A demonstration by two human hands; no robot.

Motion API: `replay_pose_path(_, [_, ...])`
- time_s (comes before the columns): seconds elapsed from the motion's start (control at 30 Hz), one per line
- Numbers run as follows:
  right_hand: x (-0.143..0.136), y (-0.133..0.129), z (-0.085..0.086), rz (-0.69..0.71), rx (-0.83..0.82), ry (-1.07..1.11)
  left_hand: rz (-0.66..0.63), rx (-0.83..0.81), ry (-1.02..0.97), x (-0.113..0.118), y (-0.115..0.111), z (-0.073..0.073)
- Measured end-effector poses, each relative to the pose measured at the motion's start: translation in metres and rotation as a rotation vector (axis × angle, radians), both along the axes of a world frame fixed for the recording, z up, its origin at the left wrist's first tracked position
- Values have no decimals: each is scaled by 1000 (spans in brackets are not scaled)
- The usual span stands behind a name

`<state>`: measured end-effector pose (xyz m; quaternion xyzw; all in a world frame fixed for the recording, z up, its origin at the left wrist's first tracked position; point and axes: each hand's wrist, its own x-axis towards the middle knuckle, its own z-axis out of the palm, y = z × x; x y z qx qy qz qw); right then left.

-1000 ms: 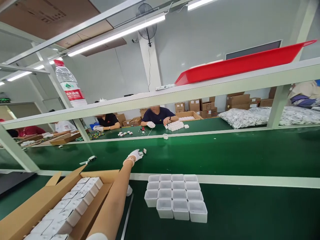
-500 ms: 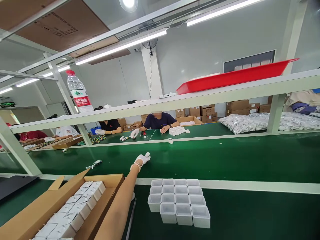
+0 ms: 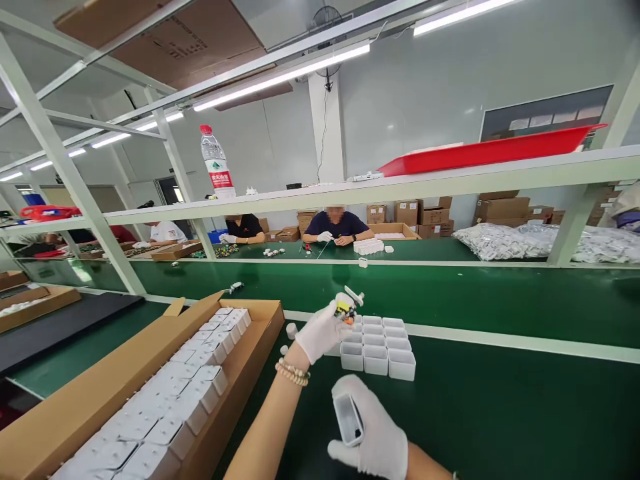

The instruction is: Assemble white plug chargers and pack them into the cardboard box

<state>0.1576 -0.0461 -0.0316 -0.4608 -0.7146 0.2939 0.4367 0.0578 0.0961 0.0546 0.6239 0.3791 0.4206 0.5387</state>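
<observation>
In the head view, my left hand (image 3: 320, 333), in a white glove, pinches a small electronic assembly (image 3: 346, 308) with yellow and orange parts and a white plastic piece on top. It is raised in front of the grouped white open-top plastic boxes (image 3: 376, 360). Lower down, my gloved right hand (image 3: 377, 427) grips a single white box (image 3: 345, 420), tilted with its opening facing me. Something small and dark shows inside that box. The two hands are apart, the left one farther from me.
A long cardboard carton (image 3: 260, 308) of white housings (image 3: 170, 393) lies to the left. Beyond run a green belt (image 3: 475, 293) and a shelf with a red tray (image 3: 490, 155) and a water bottle (image 3: 218, 167). A co-worker (image 3: 340, 227) sits opposite.
My left hand has come back from over the belt toward me, bringing the assembly. My right hand has entered view, holding a white box. The camera view has shifted left.
</observation>
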Motion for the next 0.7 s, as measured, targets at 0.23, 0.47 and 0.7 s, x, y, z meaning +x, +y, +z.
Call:
replay_pose_path(0.23, [48, -23, -2, -130, 123, 133, -523, -272, -310, 4, -46, -24])
replay_pose_path(0.47, [50, -20, 7, 159, -97, 675, -524, -123, -428, 8, -49, -42])
replay_pose_path(0.7, [63, -18, -5, 286, -261, 1141, -494, -194, -481, 25, -64, -59])
